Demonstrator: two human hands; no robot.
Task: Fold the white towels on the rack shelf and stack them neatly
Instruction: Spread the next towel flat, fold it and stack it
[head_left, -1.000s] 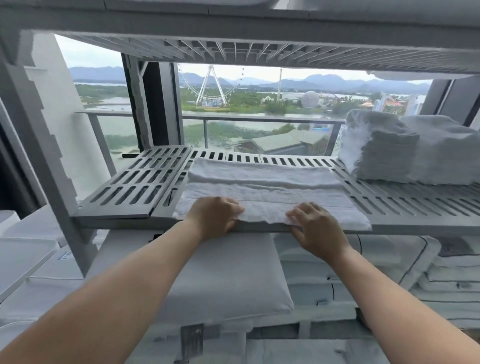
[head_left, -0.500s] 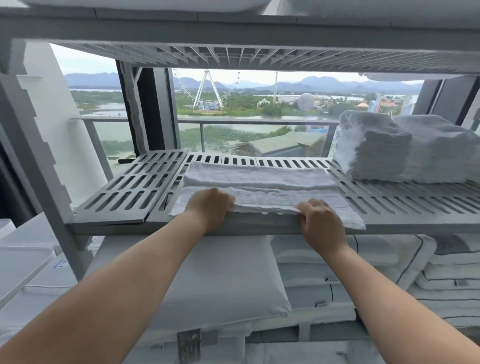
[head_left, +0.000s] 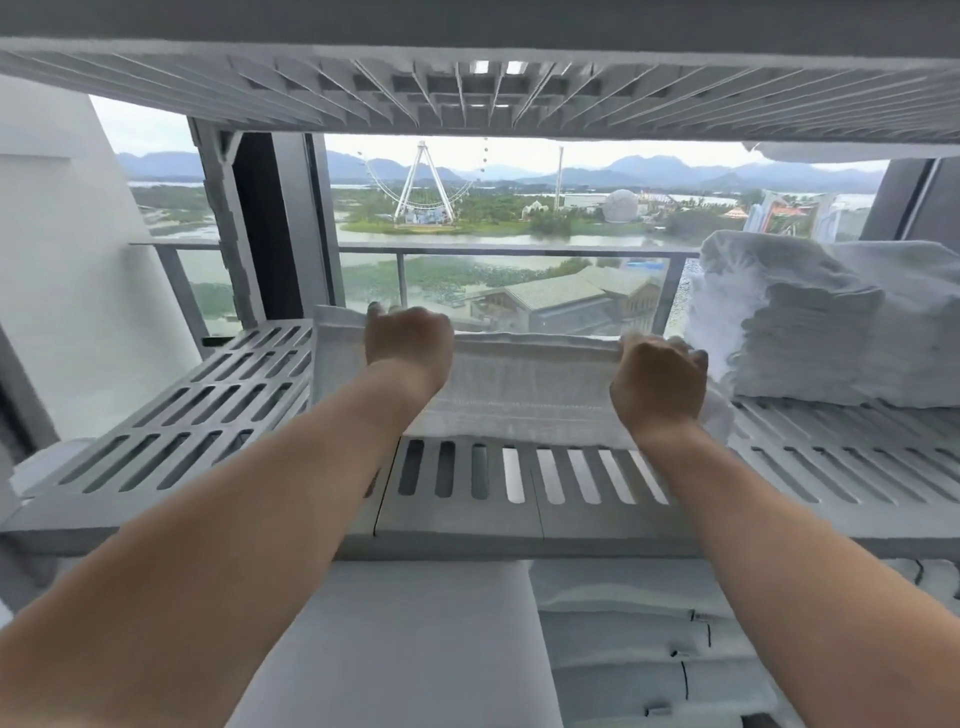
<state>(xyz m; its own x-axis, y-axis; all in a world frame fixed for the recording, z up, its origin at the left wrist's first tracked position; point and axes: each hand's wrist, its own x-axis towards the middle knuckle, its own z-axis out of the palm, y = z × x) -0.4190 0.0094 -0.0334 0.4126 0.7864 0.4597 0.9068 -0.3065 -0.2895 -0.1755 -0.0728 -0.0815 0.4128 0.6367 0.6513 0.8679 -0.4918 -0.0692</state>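
Observation:
A white towel (head_left: 524, 389) lies across the back half of the grey slatted rack shelf (head_left: 218, 410). Its near edge has been carried over to the far side. My left hand (head_left: 408, 338) grips the towel's far edge near its left end, fingers curled over it. My right hand (head_left: 657, 376) grips the same edge near the right end. To the right, a stack of folded white towels (head_left: 810, 332) stands on the same shelf, close to my right hand.
Another slatted shelf (head_left: 467, 78) hangs low overhead. Grey rack posts (head_left: 234, 228) stand at the back left. Behind the rack is a window with a balcony railing (head_left: 519, 252). White pillows and bedding (head_left: 405, 639) fill the shelf below.
Both hands have carried the towel's near edge from the shelf front up and over to the back, folding it in half. The front slats now show bare.

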